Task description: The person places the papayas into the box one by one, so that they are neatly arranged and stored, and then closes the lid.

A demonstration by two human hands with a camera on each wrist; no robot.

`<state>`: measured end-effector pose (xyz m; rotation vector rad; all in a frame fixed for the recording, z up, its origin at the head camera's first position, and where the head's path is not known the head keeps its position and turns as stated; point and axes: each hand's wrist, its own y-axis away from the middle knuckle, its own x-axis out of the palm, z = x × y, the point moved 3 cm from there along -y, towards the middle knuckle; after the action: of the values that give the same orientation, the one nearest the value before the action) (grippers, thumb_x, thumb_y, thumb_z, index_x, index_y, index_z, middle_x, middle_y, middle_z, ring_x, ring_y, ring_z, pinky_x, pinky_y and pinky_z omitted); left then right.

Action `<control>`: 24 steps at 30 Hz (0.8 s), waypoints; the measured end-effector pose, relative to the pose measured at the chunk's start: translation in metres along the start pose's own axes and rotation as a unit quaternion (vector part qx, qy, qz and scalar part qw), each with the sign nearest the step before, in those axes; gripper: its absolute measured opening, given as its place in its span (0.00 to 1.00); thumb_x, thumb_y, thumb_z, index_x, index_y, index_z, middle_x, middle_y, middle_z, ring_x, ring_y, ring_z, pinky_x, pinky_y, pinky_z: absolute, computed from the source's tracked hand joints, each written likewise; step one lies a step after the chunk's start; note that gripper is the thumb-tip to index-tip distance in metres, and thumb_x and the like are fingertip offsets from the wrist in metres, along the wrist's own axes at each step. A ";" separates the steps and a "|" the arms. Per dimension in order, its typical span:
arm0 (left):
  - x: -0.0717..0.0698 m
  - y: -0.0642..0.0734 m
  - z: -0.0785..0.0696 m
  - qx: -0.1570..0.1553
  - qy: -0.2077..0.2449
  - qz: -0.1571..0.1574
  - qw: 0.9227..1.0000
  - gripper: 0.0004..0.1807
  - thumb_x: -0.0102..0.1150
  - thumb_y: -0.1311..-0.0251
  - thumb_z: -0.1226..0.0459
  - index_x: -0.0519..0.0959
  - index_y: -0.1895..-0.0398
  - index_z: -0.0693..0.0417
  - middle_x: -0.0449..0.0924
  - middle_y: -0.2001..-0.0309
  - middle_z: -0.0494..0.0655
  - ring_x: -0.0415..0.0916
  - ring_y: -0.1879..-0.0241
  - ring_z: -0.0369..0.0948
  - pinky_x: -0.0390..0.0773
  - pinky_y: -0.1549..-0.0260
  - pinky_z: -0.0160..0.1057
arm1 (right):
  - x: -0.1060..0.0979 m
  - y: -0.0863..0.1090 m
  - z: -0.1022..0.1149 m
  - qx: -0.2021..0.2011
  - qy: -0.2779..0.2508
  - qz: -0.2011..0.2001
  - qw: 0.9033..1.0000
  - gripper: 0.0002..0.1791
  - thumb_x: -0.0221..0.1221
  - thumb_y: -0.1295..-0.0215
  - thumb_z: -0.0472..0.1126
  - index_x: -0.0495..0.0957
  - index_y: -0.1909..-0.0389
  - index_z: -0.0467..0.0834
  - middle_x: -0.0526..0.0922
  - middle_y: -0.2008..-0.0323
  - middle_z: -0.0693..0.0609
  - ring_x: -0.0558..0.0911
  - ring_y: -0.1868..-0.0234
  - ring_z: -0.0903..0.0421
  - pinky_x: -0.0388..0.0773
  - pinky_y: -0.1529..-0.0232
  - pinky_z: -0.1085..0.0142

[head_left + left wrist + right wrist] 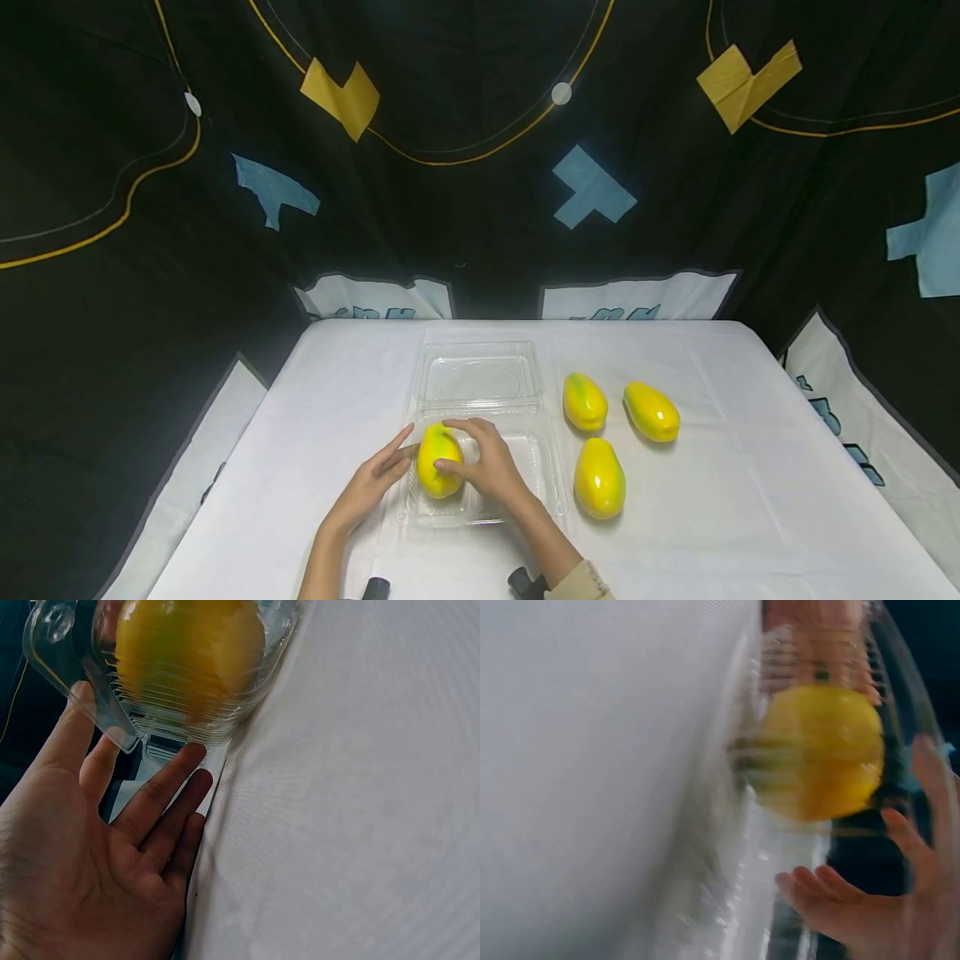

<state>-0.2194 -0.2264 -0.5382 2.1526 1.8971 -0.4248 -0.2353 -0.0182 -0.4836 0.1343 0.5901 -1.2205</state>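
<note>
A yellow-green papaya sits in the left part of a clear plastic clamshell box, whose lid is folded back. My right hand is over the box, thumb and index finger spread about the papaya and overlapping it in the head view. In the right wrist view, the right hand's fingers stand apart from the papaya, seen through the clear wall. My left hand is at the box's left side with fingers extended. In the left wrist view, its fingertips are right at the box wall.
Three more yellow-green papayas lie on the white table to the right of the box: one at the back, one farther right and one in front. The box's lid lies toward the back. Dark curtains surround the table.
</note>
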 end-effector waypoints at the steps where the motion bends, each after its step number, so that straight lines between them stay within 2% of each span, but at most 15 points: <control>1: 0.000 0.000 0.000 -0.001 0.001 0.001 1.000 0.28 0.51 0.37 0.50 0.60 0.33 0.29 0.71 0.41 0.42 0.61 0.37 0.51 0.50 0.44 0.68 | -0.004 0.001 0.001 -0.008 0.000 -0.003 1.000 0.30 0.66 0.49 0.54 0.73 0.43 0.52 0.68 0.41 0.43 0.65 0.39 0.42 0.65 0.46 0.40; 5: 0.000 0.000 0.002 -0.005 0.008 0.003 1.000 0.28 0.51 0.37 0.49 0.60 0.33 0.27 0.71 0.41 0.42 0.60 0.36 0.50 0.50 0.43 0.68 | -0.023 0.004 0.007 -0.031 -0.006 -0.023 0.999 0.26 0.64 0.45 0.53 0.75 0.45 0.53 0.72 0.44 0.49 0.67 0.40 0.47 0.67 0.46 0.43; 9: 0.000 0.000 0.001 -0.010 0.010 0.002 1.000 0.28 0.51 0.38 0.49 0.60 0.34 0.27 0.71 0.41 0.42 0.60 0.36 0.50 0.50 0.43 0.67 | -0.049 0.009 0.010 -0.035 -0.026 -0.047 0.998 0.23 0.63 0.44 0.50 0.76 0.46 0.52 0.73 0.44 0.51 0.67 0.40 0.49 0.68 0.46 0.45; 14: 0.004 -0.001 0.002 -0.018 0.013 0.005 1.000 0.28 0.51 0.38 0.49 0.61 0.34 0.27 0.71 0.41 0.42 0.60 0.36 0.50 0.51 0.42 0.66 | -0.092 0.022 0.004 -0.015 -0.047 -0.086 0.995 0.22 0.65 0.44 0.46 0.76 0.47 0.51 0.73 0.44 0.51 0.68 0.41 0.48 0.66 0.43 0.46; 18: 0.005 -0.002 0.002 -0.020 0.008 0.007 1.000 0.28 0.51 0.38 0.49 0.60 0.34 0.27 0.70 0.40 0.42 0.59 0.36 0.50 0.51 0.42 0.66 | -0.124 0.036 -0.006 0.000 -0.038 -0.135 0.990 0.21 0.64 0.43 0.45 0.76 0.47 0.50 0.73 0.44 0.51 0.70 0.43 0.45 0.67 0.44 0.47; 21: 0.003 -0.002 0.002 -0.022 0.004 0.002 1.000 0.28 0.51 0.38 0.49 0.60 0.34 0.26 0.70 0.40 0.43 0.59 0.36 0.51 0.50 0.43 0.67 | -0.143 0.044 -0.013 0.015 -0.044 -0.167 0.985 0.20 0.63 0.41 0.44 0.76 0.47 0.48 0.73 0.44 0.50 0.71 0.43 0.46 0.66 0.43 0.48; 24: 0.001 -0.003 0.001 -0.020 0.007 0.000 1.000 0.28 0.52 0.38 0.50 0.60 0.34 0.25 0.70 0.40 0.44 0.58 0.36 0.52 0.50 0.43 0.67 | -0.158 0.051 -0.021 0.035 -0.052 -0.181 0.981 0.20 0.62 0.40 0.44 0.75 0.47 0.46 0.73 0.44 0.49 0.69 0.43 0.47 0.61 0.40 0.48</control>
<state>-0.2219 -0.2261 -0.5398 2.1361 1.8951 -0.3708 -0.2297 0.1413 -0.4343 0.0208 0.4917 -1.5925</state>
